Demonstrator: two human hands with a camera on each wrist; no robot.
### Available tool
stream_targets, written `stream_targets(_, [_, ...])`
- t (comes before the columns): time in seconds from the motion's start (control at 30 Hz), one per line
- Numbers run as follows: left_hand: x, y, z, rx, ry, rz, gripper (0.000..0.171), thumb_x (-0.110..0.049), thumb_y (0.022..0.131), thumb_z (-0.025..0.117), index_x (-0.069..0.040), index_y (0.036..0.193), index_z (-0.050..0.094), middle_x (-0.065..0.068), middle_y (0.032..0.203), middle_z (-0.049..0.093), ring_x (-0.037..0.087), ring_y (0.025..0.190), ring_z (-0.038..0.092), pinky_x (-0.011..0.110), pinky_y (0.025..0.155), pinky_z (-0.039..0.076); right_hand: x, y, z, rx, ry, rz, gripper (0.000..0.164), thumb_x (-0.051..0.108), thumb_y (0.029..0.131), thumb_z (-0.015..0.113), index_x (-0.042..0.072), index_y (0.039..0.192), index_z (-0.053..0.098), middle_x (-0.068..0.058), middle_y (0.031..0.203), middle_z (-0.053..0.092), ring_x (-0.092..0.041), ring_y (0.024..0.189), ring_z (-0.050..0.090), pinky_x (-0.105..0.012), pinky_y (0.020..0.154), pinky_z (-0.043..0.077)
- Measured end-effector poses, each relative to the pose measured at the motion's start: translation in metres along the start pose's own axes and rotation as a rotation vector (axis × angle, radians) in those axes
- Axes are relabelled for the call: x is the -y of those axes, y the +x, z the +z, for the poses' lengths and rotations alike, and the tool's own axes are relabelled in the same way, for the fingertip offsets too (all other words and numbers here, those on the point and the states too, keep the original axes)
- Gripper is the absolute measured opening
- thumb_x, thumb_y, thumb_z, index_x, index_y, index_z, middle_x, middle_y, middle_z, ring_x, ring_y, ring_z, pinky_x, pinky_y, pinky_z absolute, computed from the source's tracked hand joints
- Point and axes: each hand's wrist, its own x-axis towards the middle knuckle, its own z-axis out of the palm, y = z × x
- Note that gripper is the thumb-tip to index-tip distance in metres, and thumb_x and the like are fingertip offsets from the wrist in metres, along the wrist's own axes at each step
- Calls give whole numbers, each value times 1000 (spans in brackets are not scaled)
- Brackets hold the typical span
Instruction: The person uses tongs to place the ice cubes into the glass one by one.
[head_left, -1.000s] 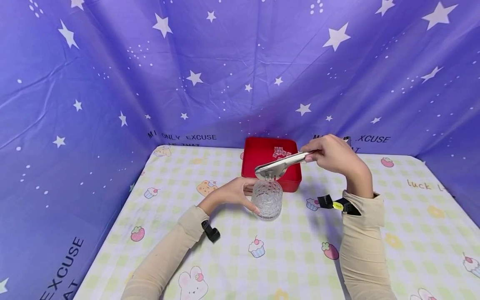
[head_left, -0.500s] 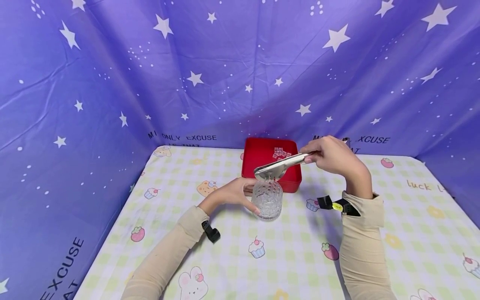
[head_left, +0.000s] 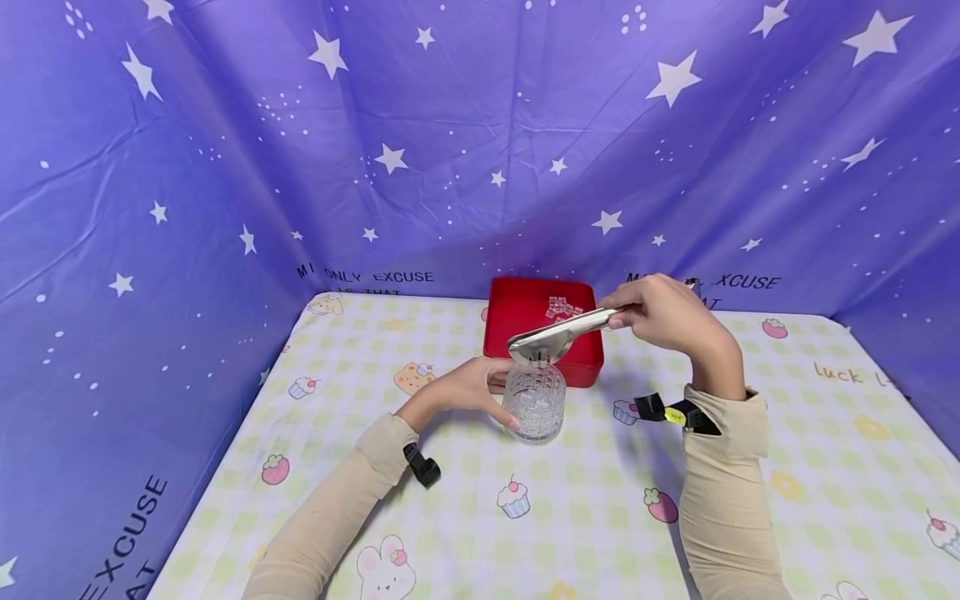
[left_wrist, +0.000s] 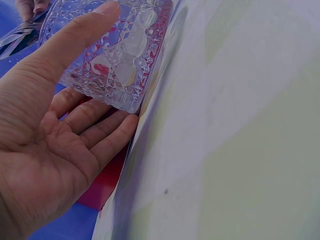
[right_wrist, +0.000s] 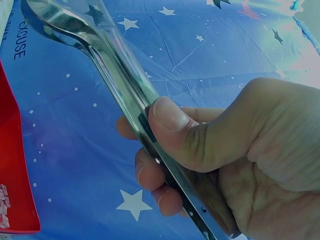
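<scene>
Step in hand, by my reading: dropping clear cubes into the glass (head_left: 536,408). It stands upright on the cloth, mid-table, left hand (head_left: 472,386) at its 9 o'clock, thumb near side, fingers behind, steadying it. Right hand (head_left: 667,313) at 2 o'clock grips the metal tongs (head_left: 573,327), tips pointing to 8 o'clock just over the glass's mouth. Whether the tips hold a cube: cannot tell, too small and glinting. Next move probably calls for easing the tongs apart there, glass kept steady.

Red box (head_left: 519,310) at 12 o'clock, just behind the glass; loose clear cubes (head_left: 558,307) toward its 1 o'clock side.

Surface: pale green checked cloth (head_left: 450,533); cupcake print (head_left: 513,497) at 6 o'clock, strawberry print (head_left: 661,504) at 4. Room: violet-blue drape (head_left: 450,108), white stars, black lettering low down.
</scene>
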Motion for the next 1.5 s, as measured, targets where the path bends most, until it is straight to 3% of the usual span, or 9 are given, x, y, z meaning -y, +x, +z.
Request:
stream_targets(0.53, [-1, -2, 0, 0, 3, -9, 89, -9, 70, 94, -16, 149, 53, 2, 143, 63, 19, 131, 60, 29, 112, 49, 1, 0, 0, -43, -11, 3, 17, 4, 87, 78, 7, 103, 81, -8, 86, 76, -15, 60, 46, -28, 55, 33])
stream_targets(0.77, [0, -2, 1, -4, 6, 1, 83, -8, 69, 94, -11, 143, 57, 2, 138, 66, 16, 129, 62, 27, 111, 49, 0, 0, 3, -152, -51, -8, 18, 8, 90, 75, 7, 108, 79, -6, 83, 72, -14, 57, 43, -29, 53, 30])
stream_targets(0.97, [1, 0, 1, 5, -21, 21, 86, -4, 70, 93, -13, 146, 55, 3, 142, 64, 18, 132, 60, 28, 112, 48, 2, 3, 4, -266, -130, -17, 16, 7, 90, 74, 7, 105, 78, -8, 86, 73, -17, 57, 46, -31, 53, 31])
stream_targets(1.1, [1, 0, 1, 6, -20, 28, 87, -5, 70, 93, -14, 147, 54, 3, 143, 63, 19, 132, 60, 28, 113, 48, 4, 7, 5, -317, -171, -34, 21, 3, 89, 72, 2, 110, 76, -15, 96, 76, -26, 65, 56, -39, 60, 41])
stream_targets(1.27, [1, 0, 2, 7, -22, 28, 89, -5, 70, 93, -15, 148, 53, 2, 144, 62, 18, 133, 59, 27, 113, 48, 3, 16, 4, -295, -280, -23, 24, 4, 91, 68, -2, 114, 73, -18, 94, 73, -36, 83, 66, -53, 75, 50])
stream_targets(1.5, [1, -1, 1, 2, -10, 16, 89, -7, 70, 94, -16, 148, 53, 1, 144, 62, 18, 133, 59, 28, 113, 48, -7, 33, 4, -245, -494, -50, 9, 7, 92, 67, 0, 96, 69, -14, 77, 62, -36, 74, 62, -52, 67, 54])
